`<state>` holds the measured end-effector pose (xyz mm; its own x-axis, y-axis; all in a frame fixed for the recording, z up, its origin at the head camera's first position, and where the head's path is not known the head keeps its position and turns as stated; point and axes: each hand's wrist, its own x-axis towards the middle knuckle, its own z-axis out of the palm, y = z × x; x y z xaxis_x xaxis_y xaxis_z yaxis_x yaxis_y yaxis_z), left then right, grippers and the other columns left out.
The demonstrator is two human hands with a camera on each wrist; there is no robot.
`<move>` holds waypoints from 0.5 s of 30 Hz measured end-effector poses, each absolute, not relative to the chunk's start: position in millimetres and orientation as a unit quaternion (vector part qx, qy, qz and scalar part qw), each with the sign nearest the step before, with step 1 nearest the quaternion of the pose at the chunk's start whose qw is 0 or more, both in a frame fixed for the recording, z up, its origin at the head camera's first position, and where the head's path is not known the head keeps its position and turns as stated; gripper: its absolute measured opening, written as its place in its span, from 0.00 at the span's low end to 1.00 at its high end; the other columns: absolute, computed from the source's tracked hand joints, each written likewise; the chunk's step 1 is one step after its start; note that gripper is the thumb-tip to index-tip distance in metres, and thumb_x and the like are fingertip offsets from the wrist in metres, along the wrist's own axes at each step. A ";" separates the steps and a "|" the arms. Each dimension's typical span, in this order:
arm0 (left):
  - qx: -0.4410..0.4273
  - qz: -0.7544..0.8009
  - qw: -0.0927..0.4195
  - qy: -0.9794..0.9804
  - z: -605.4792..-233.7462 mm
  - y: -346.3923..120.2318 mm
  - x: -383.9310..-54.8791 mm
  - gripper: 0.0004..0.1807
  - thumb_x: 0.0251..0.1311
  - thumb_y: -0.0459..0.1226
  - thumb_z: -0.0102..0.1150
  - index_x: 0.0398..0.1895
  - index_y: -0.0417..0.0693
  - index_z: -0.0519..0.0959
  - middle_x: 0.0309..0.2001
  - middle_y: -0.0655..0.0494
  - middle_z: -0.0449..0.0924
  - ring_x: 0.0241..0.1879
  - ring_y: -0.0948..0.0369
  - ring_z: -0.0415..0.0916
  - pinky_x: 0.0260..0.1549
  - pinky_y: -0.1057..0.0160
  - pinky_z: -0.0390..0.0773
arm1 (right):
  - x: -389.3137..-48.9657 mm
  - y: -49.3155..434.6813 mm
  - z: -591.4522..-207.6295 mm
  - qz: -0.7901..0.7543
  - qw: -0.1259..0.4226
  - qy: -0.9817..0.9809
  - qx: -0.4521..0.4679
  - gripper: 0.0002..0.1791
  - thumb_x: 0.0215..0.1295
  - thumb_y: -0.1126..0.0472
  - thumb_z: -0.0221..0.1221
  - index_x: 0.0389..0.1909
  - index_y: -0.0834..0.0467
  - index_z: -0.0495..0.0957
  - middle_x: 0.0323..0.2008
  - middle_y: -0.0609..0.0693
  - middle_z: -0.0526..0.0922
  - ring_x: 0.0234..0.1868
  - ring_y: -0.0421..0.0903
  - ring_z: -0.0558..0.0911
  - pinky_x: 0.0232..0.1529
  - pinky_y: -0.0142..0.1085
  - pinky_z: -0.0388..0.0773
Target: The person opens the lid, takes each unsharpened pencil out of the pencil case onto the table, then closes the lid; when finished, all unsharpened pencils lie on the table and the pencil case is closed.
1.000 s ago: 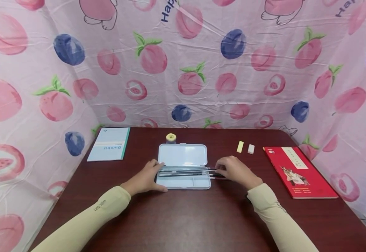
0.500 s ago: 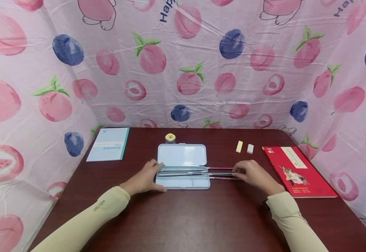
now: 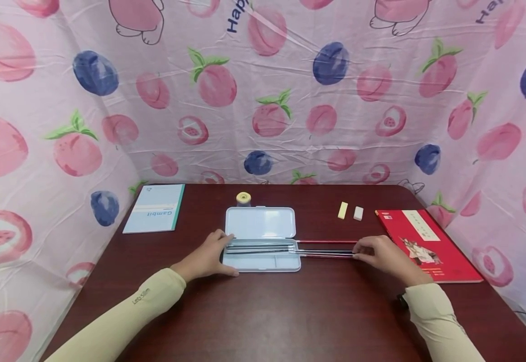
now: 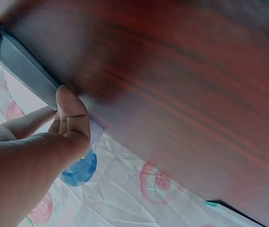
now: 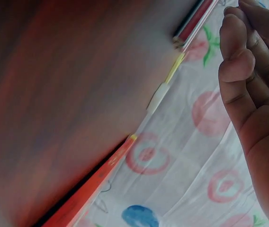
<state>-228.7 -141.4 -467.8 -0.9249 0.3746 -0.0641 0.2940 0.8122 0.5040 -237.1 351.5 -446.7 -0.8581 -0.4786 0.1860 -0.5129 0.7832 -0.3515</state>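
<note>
A white hinged pencil case (image 3: 249,262) lies with its lid (image 3: 260,222) raised on the dark table. My left hand (image 3: 204,255) grips its left end, thumb at the front corner and fingers farther back; the left wrist view shows the thumb against the case wall (image 4: 28,66). Several long thin sticks, like pencils or slim brushes, lie across the case and jut past its right side, among them a red one (image 3: 328,241). Between thumb and fingertips my right hand (image 3: 382,256) pinches the outer end of a thin dark stick (image 3: 326,251). Its tip is hidden by the fingers.
Behind the case stands a yellow-topped roll (image 3: 243,198). A pale blue notebook (image 3: 155,207) lies at the back left. Toward the right are a yellow strip (image 3: 342,210), a white eraser (image 3: 358,213) and a red book (image 3: 430,246), partly behind my right wrist.
My right hand has moved to the right, away from the case, drawing the sticks farther out past its right side. My left hand has kept its place on the case.
</note>
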 end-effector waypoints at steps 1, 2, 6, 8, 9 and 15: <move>0.177 0.251 0.080 0.948 -467.7 -141.7 -228.5 0.60 0.47 0.58 0.85 0.81 0.44 0.66 0.66 0.46 0.70 0.62 0.53 0.68 0.63 0.51 0.79 | -236.6 354.5 -447.4 0.199 0.044 -0.943 0.262 0.08 0.58 0.63 0.78 0.35 0.51 0.89 0.32 0.40 0.89 0.31 0.30 0.80 0.38 0.33 0.85; 0.177 0.251 0.080 0.948 -467.7 -141.7 -228.5 0.60 0.48 0.58 0.85 0.81 0.44 0.66 0.66 0.46 0.70 0.62 0.53 0.68 0.64 0.51 0.79 | -236.0 357.2 -448.2 0.200 0.046 -0.943 0.261 0.08 0.57 0.62 0.79 0.35 0.51 0.89 0.32 0.40 0.89 0.31 0.30 0.80 0.38 0.33 0.85; 0.178 0.251 0.081 0.948 -467.2 -141.9 -228.4 0.60 0.48 0.58 0.84 0.82 0.44 0.66 0.66 0.46 0.70 0.62 0.53 0.68 0.63 0.52 0.79 | -232.9 365.4 -448.6 0.203 0.051 -0.945 0.253 0.09 0.56 0.62 0.79 0.34 0.51 0.89 0.31 0.40 0.89 0.30 0.29 0.80 0.36 0.33 0.85; 0.178 0.252 0.082 0.948 -467.2 -141.9 -228.7 0.60 0.48 0.58 0.84 0.82 0.45 0.65 0.65 0.46 0.70 0.62 0.53 0.67 0.63 0.52 0.79 | -231.5 368.8 -448.5 0.204 0.053 -0.946 0.248 0.09 0.56 0.62 0.79 0.34 0.51 0.89 0.30 0.39 0.89 0.30 0.29 0.80 0.36 0.33 0.84; 0.178 0.253 0.083 0.947 -467.1 -141.9 -228.8 0.60 0.48 0.58 0.84 0.82 0.45 0.66 0.65 0.46 0.70 0.62 0.53 0.67 0.63 0.52 0.79 | -230.6 370.4 -448.3 0.205 0.055 -0.946 0.246 0.09 0.55 0.62 0.80 0.34 0.51 0.89 0.30 0.39 0.89 0.30 0.29 0.80 0.36 0.33 0.85; 0.175 0.260 0.086 0.946 -467.2 -141.3 -229.4 0.59 0.49 0.58 0.84 0.82 0.46 0.66 0.64 0.48 0.70 0.62 0.54 0.67 0.63 0.53 0.79 | -226.7 378.0 -446.3 0.206 0.038 -0.948 0.238 0.08 0.57 0.62 0.79 0.35 0.53 0.90 0.30 0.40 0.89 0.30 0.29 0.80 0.36 0.31 0.84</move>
<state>-229.4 -141.3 -467.2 -0.9240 0.3755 -0.0727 0.2856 0.8037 0.5221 -226.7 378.0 -446.3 -0.8841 -0.4356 0.1691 -0.4665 0.8021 -0.3729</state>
